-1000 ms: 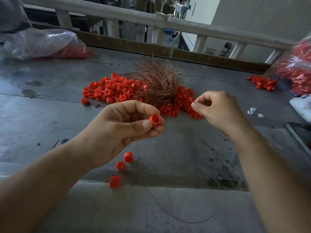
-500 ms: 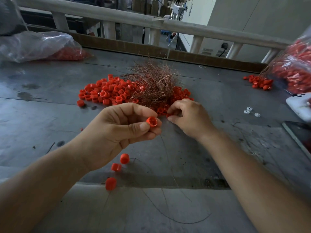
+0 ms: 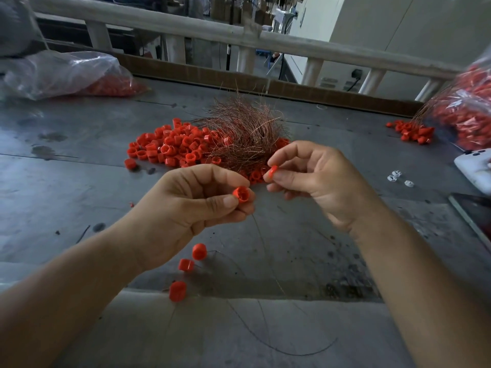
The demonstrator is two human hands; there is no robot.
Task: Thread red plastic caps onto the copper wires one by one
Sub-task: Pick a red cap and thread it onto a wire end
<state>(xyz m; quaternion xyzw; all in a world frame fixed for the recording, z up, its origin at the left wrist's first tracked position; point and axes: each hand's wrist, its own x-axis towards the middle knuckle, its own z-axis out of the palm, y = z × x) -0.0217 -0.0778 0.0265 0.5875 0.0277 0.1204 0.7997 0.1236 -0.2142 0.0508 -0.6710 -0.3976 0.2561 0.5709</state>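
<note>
**Step in hand: bringing the next cap to the wire.**

1. Status. My left hand [image 3: 186, 208], at centre frame, pinches a red cap [image 3: 241, 193] between thumb and forefinger, with its open mouth turned toward the camera. My right hand [image 3: 313, 179], just to its right, pinches a second cap [image 3: 273, 171] at the fingertips. The two caps are near each other but apart.
2. Wire. A thin wire [image 3: 261, 243] runs from under the left fingers down toward lower centre. I cannot tell whether it passes through the red cap, and its free end is hidden. Three loose caps [image 3: 199, 251] lie below the left hand, close to that wire. I cannot tell whether they are strung on it.
3. Supply. The cap pile [image 3: 170, 147] and the copper wire bundle [image 3: 244, 134] lie touching on the table [image 3: 79, 195], above the hands in the frame.
4. Procedure, as I judge it.
   - Find the wire tip before moving either cap.
   - Grip the wire close behind the tip so that it cannot buckle.
   - Turn the cap so that its hole lines up with the wire.
   - Feed one cap only and slide it well down the wire before presenting the next.
5. Caution. Fine copper wire probably kinks easily, so push along its length, never across it.
</note>
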